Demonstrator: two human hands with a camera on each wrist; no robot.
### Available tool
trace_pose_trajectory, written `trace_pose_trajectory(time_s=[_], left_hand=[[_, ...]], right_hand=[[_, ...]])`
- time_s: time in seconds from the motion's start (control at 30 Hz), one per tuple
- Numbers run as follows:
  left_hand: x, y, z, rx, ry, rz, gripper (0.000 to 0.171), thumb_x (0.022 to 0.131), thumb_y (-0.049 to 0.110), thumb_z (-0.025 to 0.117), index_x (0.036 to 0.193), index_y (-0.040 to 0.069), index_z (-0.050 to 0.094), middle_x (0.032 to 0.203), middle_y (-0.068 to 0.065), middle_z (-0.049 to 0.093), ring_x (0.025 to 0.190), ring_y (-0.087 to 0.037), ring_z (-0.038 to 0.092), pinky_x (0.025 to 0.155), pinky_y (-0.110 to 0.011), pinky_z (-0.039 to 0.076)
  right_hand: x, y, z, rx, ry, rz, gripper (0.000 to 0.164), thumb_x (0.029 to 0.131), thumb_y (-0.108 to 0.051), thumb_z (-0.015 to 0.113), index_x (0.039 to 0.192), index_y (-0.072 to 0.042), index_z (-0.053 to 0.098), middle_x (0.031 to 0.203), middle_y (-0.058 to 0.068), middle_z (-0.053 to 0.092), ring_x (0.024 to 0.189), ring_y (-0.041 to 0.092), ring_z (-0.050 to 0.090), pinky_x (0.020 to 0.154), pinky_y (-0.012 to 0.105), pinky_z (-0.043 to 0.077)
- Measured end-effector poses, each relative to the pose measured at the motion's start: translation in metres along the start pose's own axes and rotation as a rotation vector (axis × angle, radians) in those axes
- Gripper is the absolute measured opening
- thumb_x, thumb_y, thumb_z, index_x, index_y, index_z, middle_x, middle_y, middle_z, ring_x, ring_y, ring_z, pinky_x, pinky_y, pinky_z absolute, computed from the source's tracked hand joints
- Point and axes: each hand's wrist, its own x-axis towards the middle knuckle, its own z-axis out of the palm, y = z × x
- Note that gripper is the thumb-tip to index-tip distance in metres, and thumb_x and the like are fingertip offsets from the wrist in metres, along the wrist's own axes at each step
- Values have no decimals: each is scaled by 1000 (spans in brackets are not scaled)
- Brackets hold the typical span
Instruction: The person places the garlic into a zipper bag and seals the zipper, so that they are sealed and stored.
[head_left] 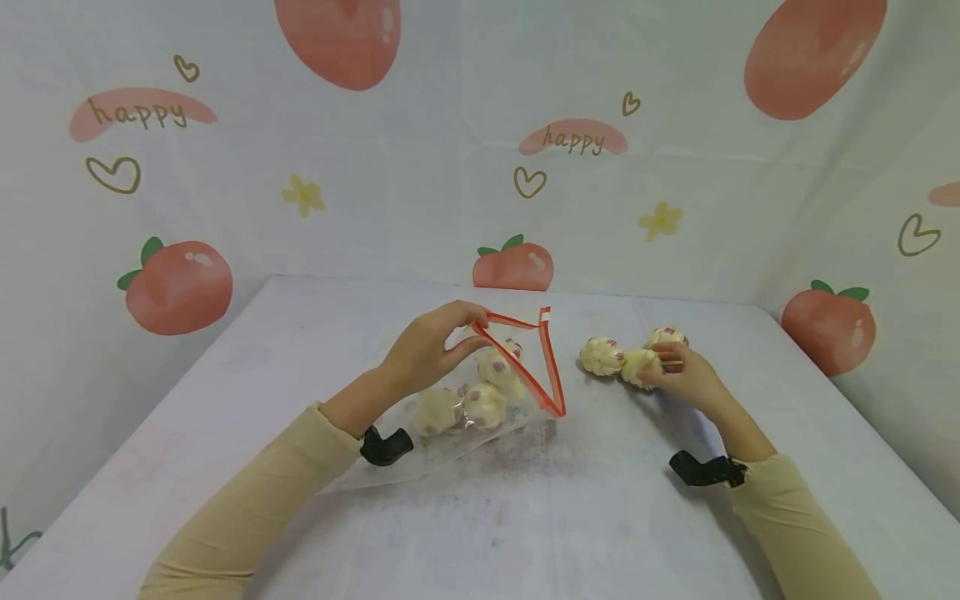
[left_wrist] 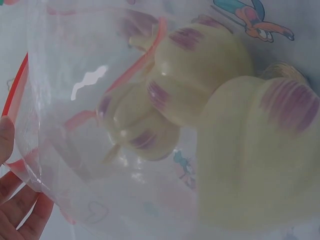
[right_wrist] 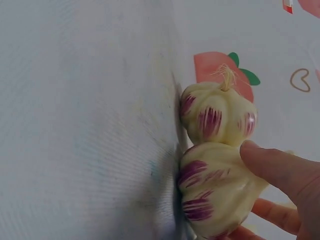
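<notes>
My left hand (head_left: 429,348) pinches the red-edged mouth of a clear zip bag (head_left: 553,367), whose opening faces right. Several garlic bulbs (head_left: 484,406), cream with purple streaks, lie inside; the left wrist view shows these bulbs (left_wrist: 200,70) through the plastic. To the right of the bag, my right hand (head_left: 696,382) grips a garlic bulb (head_left: 639,368) on the table, thumb on one side and fingers on the other. A second bulb (head_left: 601,357) touches its left side, and a third bulb (head_left: 667,335) sits behind the fingers, partly hidden.
A pale cloth-covered table (head_left: 600,517) spreads beneath both arms. Behind it hangs a white backdrop (head_left: 420,150) printed with peaches, hearts and flowers. Black mounts (head_left: 386,447) are worn at both wrists.
</notes>
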Motion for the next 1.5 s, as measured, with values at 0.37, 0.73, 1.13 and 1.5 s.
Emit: trace_pose_trajectory(time_s=[0.37, 0.73, 1.13, 1.5], left_hand=[[0, -1, 2, -2, -3, 0, 25, 78, 6, 73, 98, 2, 59, 95, -8, 65, 88, -19, 62, 76, -32, 53], [-1, 0, 2, -3, -17, -19, 25, 79, 7, 72, 100, 3, 58, 97, -7, 65, 91, -20, 62, 79, -34, 53], [-2, 0, 2, -4, -9, -13, 24, 80, 9, 72, 99, 3, 59, 97, -7, 65, 90, -20, 62, 79, -32, 53], [-2, -1, 2, -2, -9, -19, 25, 80, 8, 72, 101, 3, 59, 97, -7, 65, 89, -19, 61, 76, -34, 53]], right_hand=[[5, 3, 5, -39, 5, -13, 61, 88, -24, 63, 131, 12, 38, 129, 36, 46, 114, 49, 50, 93, 53, 46], [5, 0, 10, -88, 35, -1, 61, 89, -26, 63, 131, 11, 39, 129, 37, 46, 115, 50, 48, 91, 55, 45], [5, 0, 9, -74, 62, 6, 60, 88, -28, 63, 130, 8, 40, 127, 38, 47, 117, 50, 46, 91, 55, 44], [-1, -11, -4, -45, 57, 30, 66, 89, -32, 61, 135, 8, 35, 131, 35, 43, 114, 47, 50, 82, 42, 51]])
